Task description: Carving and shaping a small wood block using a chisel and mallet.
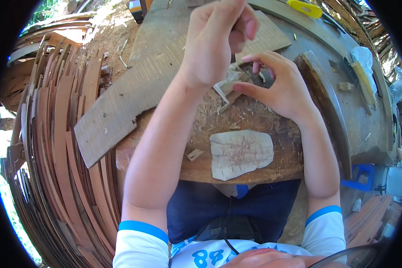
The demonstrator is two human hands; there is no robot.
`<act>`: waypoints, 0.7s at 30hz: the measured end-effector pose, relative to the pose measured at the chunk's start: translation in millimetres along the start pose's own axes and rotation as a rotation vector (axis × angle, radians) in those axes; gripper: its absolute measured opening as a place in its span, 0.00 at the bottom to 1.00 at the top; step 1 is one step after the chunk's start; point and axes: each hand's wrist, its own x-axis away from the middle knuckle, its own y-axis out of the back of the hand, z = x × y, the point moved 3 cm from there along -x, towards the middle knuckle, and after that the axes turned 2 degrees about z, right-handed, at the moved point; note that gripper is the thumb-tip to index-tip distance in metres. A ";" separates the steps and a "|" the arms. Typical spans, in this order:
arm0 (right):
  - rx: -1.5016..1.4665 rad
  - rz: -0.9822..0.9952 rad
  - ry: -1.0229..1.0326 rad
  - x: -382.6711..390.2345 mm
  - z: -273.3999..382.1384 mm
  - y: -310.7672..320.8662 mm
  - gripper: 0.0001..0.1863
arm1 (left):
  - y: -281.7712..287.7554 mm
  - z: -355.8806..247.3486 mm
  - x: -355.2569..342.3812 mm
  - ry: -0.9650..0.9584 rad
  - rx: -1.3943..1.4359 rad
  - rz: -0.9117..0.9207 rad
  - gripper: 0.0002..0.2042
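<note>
Glasses (358, 259) are edging my view. The left hand (216, 42) is hanging raised, fingers curled; I'm unable to tell whether they're grasping anything. The right hand (285, 85) is arching, thumb and fingers parted, beside pale, splintery wood scraps (230, 82) on the scuffed bench (190, 170); they're looking light, stiff, brittle, so I'm favouring an edge pinch.

Head-worn fisheye view; near; steeply downward
</note>
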 end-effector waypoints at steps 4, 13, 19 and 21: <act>0.057 0.011 -0.023 2.4 0.2 -9.1 0.32 | -3.5 -1.2 3.2 0.063 -0.108 -0.026 0.32; -0.275 0.115 -0.134 0.1 -1.8 -4.7 0.23 | -5.9 14.7 -8.6 -0.095 -0.095 0.012 0.27; -0.285 0.136 -0.123 3.8 -10.2 -14.5 0.23 | 3.0 29.1 -7.5 0.094 -0.026 0.163 0.26; -0.258 0.130 -0.112 0.4 -11.4 -12.7 0.23 | 5.9 35.2 -20.6 0.092 0.009 0.124 0.23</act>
